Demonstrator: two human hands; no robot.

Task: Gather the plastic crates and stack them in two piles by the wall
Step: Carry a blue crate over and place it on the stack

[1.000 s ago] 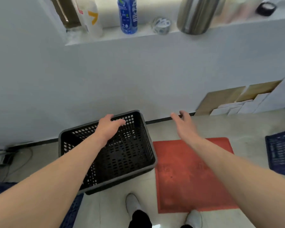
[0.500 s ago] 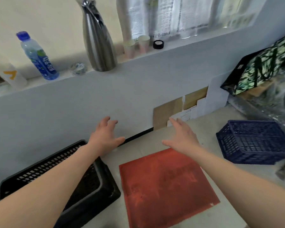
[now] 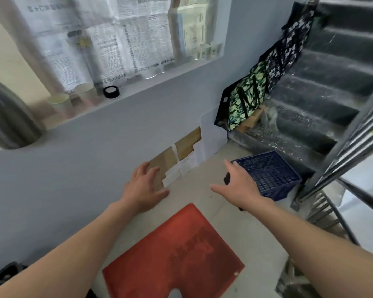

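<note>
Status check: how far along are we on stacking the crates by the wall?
Done: one black crate sits by the wall at the lower left edge; only its corner shows. In hand: nothing; the left hand and right hand are open, the right reaching toward the blue crate. Left: that crate stands alone by the stairs, and no pile is visible.

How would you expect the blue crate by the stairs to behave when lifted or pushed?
The blue crate probably stays stiff: its lattice walls hold a square shape. It is likely light for its size, being openwork and apparently empty. Low and wide, it should slide rather than tip.
</note>
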